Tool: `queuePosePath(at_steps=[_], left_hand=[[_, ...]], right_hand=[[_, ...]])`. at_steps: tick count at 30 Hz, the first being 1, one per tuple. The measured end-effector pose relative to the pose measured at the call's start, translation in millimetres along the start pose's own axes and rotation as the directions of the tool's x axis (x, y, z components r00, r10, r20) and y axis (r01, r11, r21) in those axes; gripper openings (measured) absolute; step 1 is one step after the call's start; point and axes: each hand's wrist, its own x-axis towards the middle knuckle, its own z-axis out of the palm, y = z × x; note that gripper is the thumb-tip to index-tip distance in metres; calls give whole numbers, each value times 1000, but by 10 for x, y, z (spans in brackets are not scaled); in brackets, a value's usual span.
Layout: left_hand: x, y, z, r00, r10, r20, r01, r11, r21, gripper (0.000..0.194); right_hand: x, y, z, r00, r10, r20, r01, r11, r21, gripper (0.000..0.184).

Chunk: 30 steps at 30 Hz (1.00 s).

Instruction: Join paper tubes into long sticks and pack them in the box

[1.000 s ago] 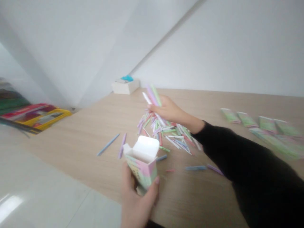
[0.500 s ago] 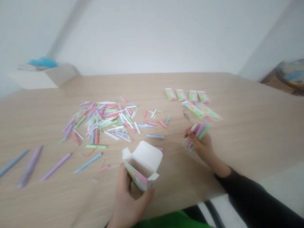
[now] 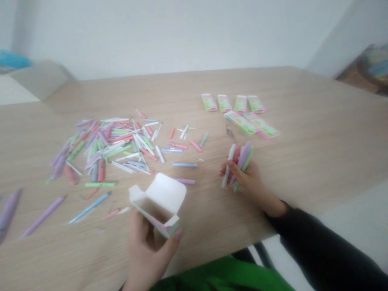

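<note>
The sticks [image 3: 239, 158] in the right hand [image 3: 247, 178] stand more upright now than a moment ago, squeezed into a tight bunch. Its fingers wrap across them and hide part of the bundle. The left hand [image 3: 148, 246] cradles an open box [image 3: 165, 194] from below, firmly but with the fingers spread, leaving the mouth uncovered with the lid folded back. From here, I can't tell whether anything lies inside. The box is held above the near edge of the table [image 3: 303, 121], just in front of a loose pile [image 3: 112, 149] of sticks. Small boxes [image 3: 241, 104] lie in rows beyond the right hand.
</note>
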Motion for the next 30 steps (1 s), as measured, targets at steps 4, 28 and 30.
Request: queuePosePath(at_steps=[4, 28, 30], left_hand=[[-29, 24, 37, 1000, -17, -7, 17, 1000, -23, 45], [142, -72, -89, 900, 401, 171, -431, 880, 201, 32], [139, -90, -68, 932, 344, 113, -360, 918, 170, 39]], right_hand=[[27, -2, 0, 999, 25, -44, -24, 999, 29, 39], [6, -24, 27, 980, -195, -45, 200, 965, 172, 41], [6, 6, 34, 966, -240, -97, 249, 963, 102, 38]])
